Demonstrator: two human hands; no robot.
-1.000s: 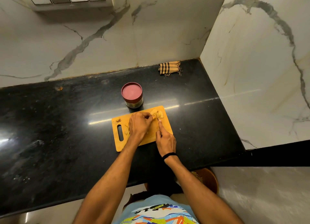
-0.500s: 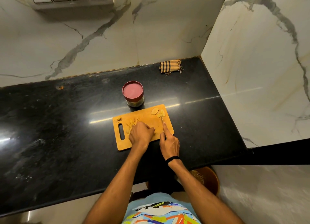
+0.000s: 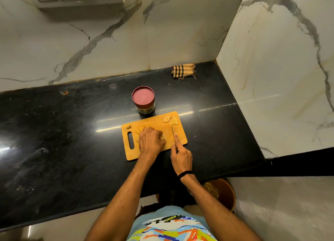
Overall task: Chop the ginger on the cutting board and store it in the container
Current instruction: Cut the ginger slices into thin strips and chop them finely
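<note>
So the left hand (image 3: pixel 151 141) pulled one ginger (image 3: pixel 163 137) piece off the slices (image 3: pixel 169 120) at the board's (image 3: pixel 179 141) 1 o'clock, fingers curled on it mid-board. The right hand (image 3: pixel 181 157) grips the knife (image 3: pixel 172 130) beside it. I'd guess more chopping's coming, since the container (image 3: pixel 143 99) at 12 is lidded.

Place: a home kitchen.
Evidence: black stone counter (image 3: pixel 54 132) met marble walls (image 3: pixel 180 33); cutting board (image 3: pixel 157 122) lay near its front edge.

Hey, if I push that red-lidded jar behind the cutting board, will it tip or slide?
Probably slides: the jar looks squat and wide, standing upright on the glossy black counter. Its lid is on, so spilling seems unlikely.
</note>
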